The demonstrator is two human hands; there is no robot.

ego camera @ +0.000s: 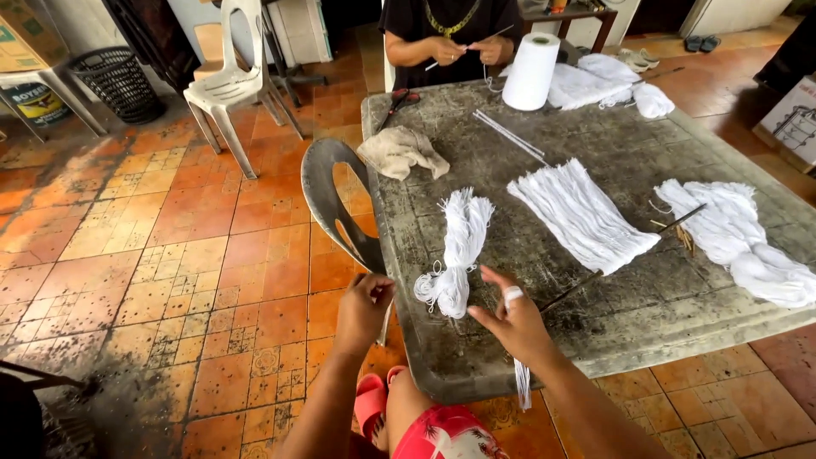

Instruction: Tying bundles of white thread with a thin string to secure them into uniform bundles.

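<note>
**Desk:** What sits at the centre of the frame?

**Photographer:** A tied bundle of white string (457, 252) lying on the near part of a worn grey table (612, 127), its looped end toward the person, just between the two hands. The left hand (364, 308) hovers off the table's near edge, fingers curled in with the tips pinched together; whether a strand is caught between them I cannot tell. The right hand (512, 320) is over the table edge just beside the bundle's loops, fingers half spread, one wrapped in white tape, with a few white strands (522, 382) hanging below it over the edge.

**Desk:** And around that?

**Photographer:** A flat sheaf of white string (581, 212) lies right of the bundle, a looser heap (738, 238) further right with a thin stick (680, 223) across it. A beige rag (402, 151) rests near the table's left edge, scissors (396, 104) beyond it, a tall white spool (530, 71) at the far side. A second person (450, 30) there holds a thin rod in both hands. A grey chair back (327, 200) leans at the table; a white plastic chair (234, 81) stands on the orange tiles.
</note>
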